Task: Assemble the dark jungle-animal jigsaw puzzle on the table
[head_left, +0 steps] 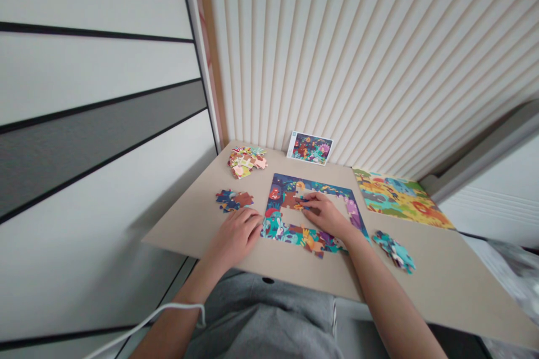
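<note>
A partly assembled jigsaw puzzle (275,219) with a dark blue border lies on the table; its middle is mostly bare. My right hand (323,214) reaches over it from the right, thumb and fingers closed around a small puzzle piece (301,202) at the inner edge of the brown section. Beside the puzzle's left edge, my left hand (241,233) rests on the tabletop with its fingers lying loosely, nothing visible in them. Just beyond that hand is a pile of blue and brown pieces (231,200). An orange-yellow cluster (312,242) overlaps the puzzle's lower border.
A picture card (310,148) leans against the pleated screen behind the table (197,224). A pile of light-coloured pieces (246,161) lies back left, and teal pieces (394,251) lie right of my right forearm. A yellow animal puzzle (400,197) lies at the back right. A white cable (168,307) crosses my left forearm.
</note>
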### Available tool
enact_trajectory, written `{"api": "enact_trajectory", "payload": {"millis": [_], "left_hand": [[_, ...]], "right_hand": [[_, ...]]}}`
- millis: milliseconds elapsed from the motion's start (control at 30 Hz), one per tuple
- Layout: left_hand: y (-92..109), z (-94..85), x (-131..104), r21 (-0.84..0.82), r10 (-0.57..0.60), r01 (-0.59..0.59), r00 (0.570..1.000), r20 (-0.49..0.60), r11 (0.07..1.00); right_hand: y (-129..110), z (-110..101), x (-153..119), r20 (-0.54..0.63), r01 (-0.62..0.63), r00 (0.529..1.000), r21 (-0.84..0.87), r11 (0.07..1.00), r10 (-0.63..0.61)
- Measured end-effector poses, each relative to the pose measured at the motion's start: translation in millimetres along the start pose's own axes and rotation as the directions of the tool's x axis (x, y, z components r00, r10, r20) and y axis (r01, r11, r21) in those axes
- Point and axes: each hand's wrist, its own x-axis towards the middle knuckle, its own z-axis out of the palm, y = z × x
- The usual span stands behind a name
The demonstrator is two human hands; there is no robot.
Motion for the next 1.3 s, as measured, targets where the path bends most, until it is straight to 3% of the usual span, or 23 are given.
{"api": "enact_trajectory", "payload": {"millis": [167, 400, 633, 833, 1033, 1200, 1300], "left_hand": [[0, 0.4, 0, 0.006, 0.007, -0.007, 1.0, 0.002, 1.0], [0, -0.1, 0, 0.005, 0.003, -0.003, 1.0, -0.001, 1.0], [-1, 1.4, -1, 0.006, 0.008, -0.008, 1.0, 0.005, 1.0], [-1, 0.0, 0, 0.011, 0.013, -0.013, 1.0, 0.002, 1.0], [-1, 0.2, 0, 0.002, 0.021, -0.021, 1.0, -0.021, 1.0], [-2, 1.1, 0, -0.01, 0.026, -0.026, 0.999, -0.023, 1.0], [-2, 1.1, 1, -0.019, 0.037, -0.037, 0.999, -0.037, 0.999]], "right_hand": [[0, -2, 0, -0.008, 0.005, 1.0, -0.037, 0.999, -0.005], [11, -5, -2, -0.115, -0.045, 0.993, -0.054, 0.998, 0.038], [13, -1, -4, -0.048, -0.027, 0.999, -0.107, 0.994, 0.022], [12, -26, -15, -0.2, -0.145, 0.973, -0.14, 0.98, 0.115], [-15, -49, -73, -0.341, -0.27, 0.919, -0.174, 0.947, 0.199], [-20, -39, -144, -0.437, -0.431, 0.838, -0.163, 0.887, 0.327], [-13, -30, -163, -0.485, -0.488, 0.792, -0.135, 0.862, 0.372]]}}
